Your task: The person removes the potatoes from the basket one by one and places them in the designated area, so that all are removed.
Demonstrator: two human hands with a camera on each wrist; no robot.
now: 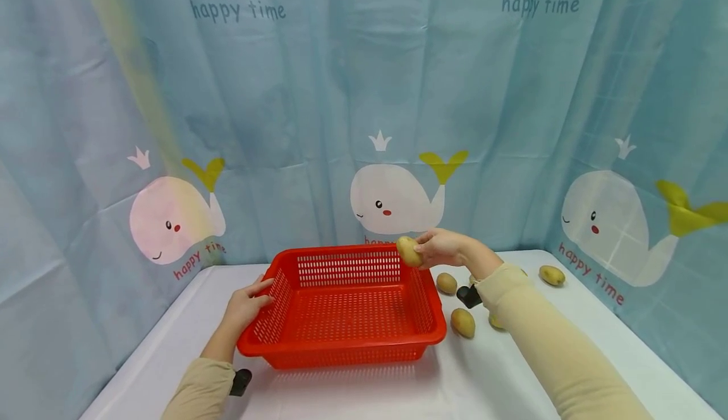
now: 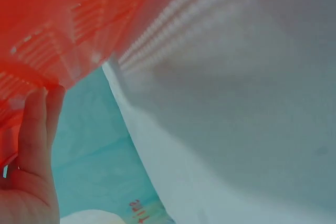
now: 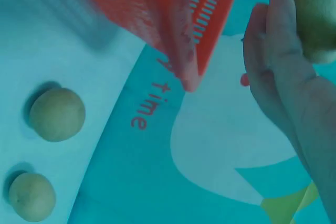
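Observation:
A red plastic basket (image 1: 347, 344) with slotted walls sits on the white table, its visible inside bare. My left hand (image 1: 246, 306) grips its left rim; in the left wrist view the fingers (image 2: 35, 129) of that hand lie against the red wall. Above the basket's back right corner, my right hand (image 1: 446, 247) holds a potato (image 1: 408, 251) between thumb and fingers. The right wrist view shows the same potato (image 3: 310, 17) from the other side, raised off the table. Two loose potatoes, one farther back (image 1: 446, 283) and one nearer (image 1: 463, 323), lie just right of the basket.
Farther right on the white table (image 1: 489, 388) is another potato (image 1: 552, 275). My right sleeve (image 1: 546, 338) partly covers more potatoes, including one (image 1: 496, 322) by the forearm. A blue curtain (image 1: 318, 123) with whale prints encloses the back and both sides.

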